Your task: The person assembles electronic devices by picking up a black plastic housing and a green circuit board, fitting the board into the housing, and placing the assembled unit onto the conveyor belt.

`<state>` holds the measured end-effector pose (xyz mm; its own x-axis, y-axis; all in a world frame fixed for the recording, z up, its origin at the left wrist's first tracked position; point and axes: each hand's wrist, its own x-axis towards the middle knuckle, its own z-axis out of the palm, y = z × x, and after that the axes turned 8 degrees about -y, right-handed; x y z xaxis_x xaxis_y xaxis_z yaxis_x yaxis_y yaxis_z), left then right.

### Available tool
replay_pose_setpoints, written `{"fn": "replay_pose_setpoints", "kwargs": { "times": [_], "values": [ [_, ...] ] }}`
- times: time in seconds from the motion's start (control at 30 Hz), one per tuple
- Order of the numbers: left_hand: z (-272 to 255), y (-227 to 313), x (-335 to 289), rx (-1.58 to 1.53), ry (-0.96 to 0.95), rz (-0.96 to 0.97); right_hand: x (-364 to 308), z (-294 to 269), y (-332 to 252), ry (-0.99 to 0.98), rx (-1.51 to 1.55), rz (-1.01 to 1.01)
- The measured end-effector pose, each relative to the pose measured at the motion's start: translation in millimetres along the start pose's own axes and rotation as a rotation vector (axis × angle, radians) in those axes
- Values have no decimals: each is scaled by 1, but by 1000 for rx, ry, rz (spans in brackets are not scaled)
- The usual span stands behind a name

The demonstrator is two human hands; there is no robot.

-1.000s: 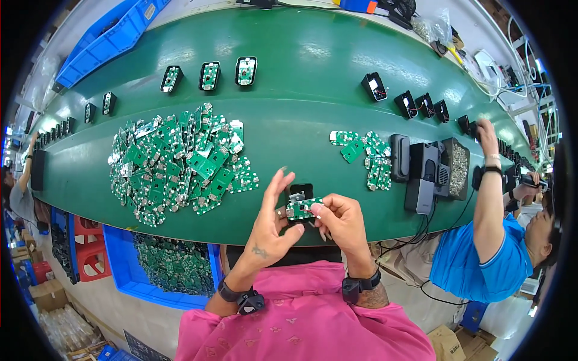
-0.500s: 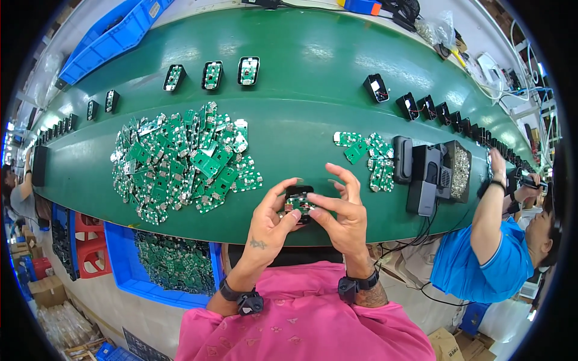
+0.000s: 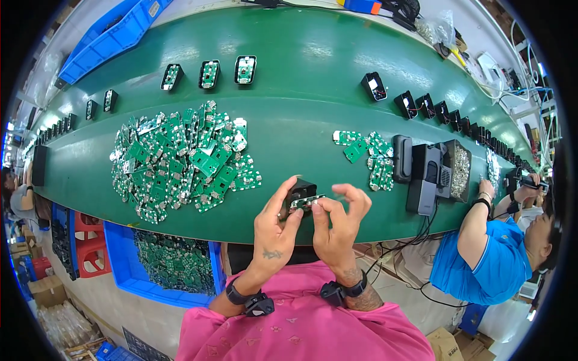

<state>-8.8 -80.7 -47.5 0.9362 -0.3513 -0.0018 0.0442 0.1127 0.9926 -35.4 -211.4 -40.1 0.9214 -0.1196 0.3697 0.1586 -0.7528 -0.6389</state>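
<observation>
Over the green bench, near a heap of boards, the left hand grips a black case while the right hand pinches one circuit board tilted at its opening, apparently mid-fitting, so the next move seems to call for levelling and seating it.

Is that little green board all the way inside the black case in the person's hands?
No: the green board is tilted, its right end sticking out past the black case.

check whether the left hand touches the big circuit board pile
Apart: the head view shows bare green tabletop between the left hand and the pile of green circuit boards.
</observation>
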Motion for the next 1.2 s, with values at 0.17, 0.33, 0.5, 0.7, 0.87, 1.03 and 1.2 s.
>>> {"fn": "replay_pose_setpoints", "kwargs": {
  "times": [0.17, 0.33, 0.5, 0.7, 0.87, 1.03, 1.2],
  "values": [
    [-2, 17, -1, 182, 58, 15, 7, -9, -2, -168, 310, 56],
    [-13, 17, 1, 385, 14, 141, 18, -22, -2, -299, 328, 19],
    [-21, 23, 3, 453, -126, 137, 21, -26, -1, -386, 368, 48],
    [-25, 27, 2, 499, -167, 220, 25, -30, 0, -493, 348, 45],
    [-26, 30, 3, 551, -187, 248, 27, -30, 2, -570, 451, 142],
    [-23, 25, -1, 542, -124, 226, 25, -25, 1, -541, 406, 123],
    [-13, 19, -5, 647, -25, 268, 22, -17, -7, -454, 299, 104]
  ]
}}
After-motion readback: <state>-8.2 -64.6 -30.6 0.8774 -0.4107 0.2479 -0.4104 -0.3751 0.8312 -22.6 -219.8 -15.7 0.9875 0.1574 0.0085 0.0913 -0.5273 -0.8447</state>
